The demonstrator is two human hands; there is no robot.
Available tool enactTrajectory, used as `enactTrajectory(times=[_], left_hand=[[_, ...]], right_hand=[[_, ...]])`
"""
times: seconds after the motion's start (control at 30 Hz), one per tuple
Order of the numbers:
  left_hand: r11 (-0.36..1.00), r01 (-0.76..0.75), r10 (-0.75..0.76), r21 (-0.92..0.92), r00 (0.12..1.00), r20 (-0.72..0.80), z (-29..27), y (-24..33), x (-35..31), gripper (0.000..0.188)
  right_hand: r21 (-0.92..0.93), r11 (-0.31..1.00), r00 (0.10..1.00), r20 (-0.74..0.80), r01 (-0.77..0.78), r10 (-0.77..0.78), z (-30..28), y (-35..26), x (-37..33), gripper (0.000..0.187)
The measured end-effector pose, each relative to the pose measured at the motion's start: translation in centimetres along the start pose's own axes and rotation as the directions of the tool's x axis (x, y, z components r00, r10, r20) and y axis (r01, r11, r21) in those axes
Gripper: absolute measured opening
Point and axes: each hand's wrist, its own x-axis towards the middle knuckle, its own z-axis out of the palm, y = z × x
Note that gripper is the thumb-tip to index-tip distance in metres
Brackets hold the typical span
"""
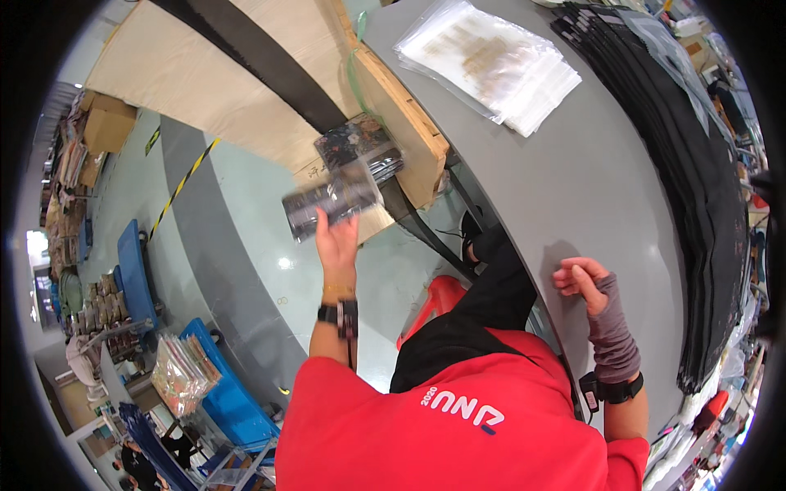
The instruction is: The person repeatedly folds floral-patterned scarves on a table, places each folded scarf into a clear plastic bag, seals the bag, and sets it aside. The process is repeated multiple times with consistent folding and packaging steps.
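Note:
My left hand [336, 237] is closed on a dark folded fabric piece in a clear plastic bag [315, 206], held out over the corner of a wooden board. Right beside it, at the board's end, sits a small stack of bagged dark floral fabric pieces [352, 143]. The held bag's far end overlaps or touches that stack; I cannot tell which. Above the near part of the grey table [589, 196] is my right hand [583, 282], with loosely bent fingers, thumb apart and nothing in it.
A pile of clear plastic bags [491, 65] lies on the table's far part. Long black folded fabric [696, 204] lines its right side. A dark strip [262, 57] runs along the wooden board [205, 90]. Blue carts [221, 393] and a red stool [438, 299] stand on the floor.

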Motion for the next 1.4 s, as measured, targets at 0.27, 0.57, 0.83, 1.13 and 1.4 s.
enactTrajectory(times=[0.27,0.57,0.83,1.13,1.4], left_hand=[[0.978,0.206,-0.195,0.024,0.951,-0.239,-3.3,-6.9,16.4,0.086],[0.554,0.216,-0.327,0.804,0.945,-0.028,-7.1,-2.5,16.3,0.087],[0.376,-0.439,0.383,0.816,0.875,0.295,10.9,1.8,16.4,0.042],[0.317,-0.601,-0.488,0.733,0.56,0.67,39.4,-27.8,-3.1,0.024],[0.119,0.126,-0.983,0.985,0.154,0.099,48.6,-52.4,-14.7,0.083]], right_hand=[[0.051,0.997,0.984,-0.162,-0.061,0.068,-1.8,1.9,-4.6,0.029],[0.093,0.992,0.901,-0.418,-0.084,0.115,-8.1,5.3,-12.8,0.026],[-0.289,0.919,0.053,-0.957,-0.269,-0.286,-32.4,13.2,-21.5,0.018],[-0.547,0.401,0.208,-0.745,-0.734,-0.634,-44.6,16.4,-24.0,0.038],[-0.487,0.868,-0.04,-0.869,-0.092,-0.492,-56.6,12.0,-27.3,0.042]])
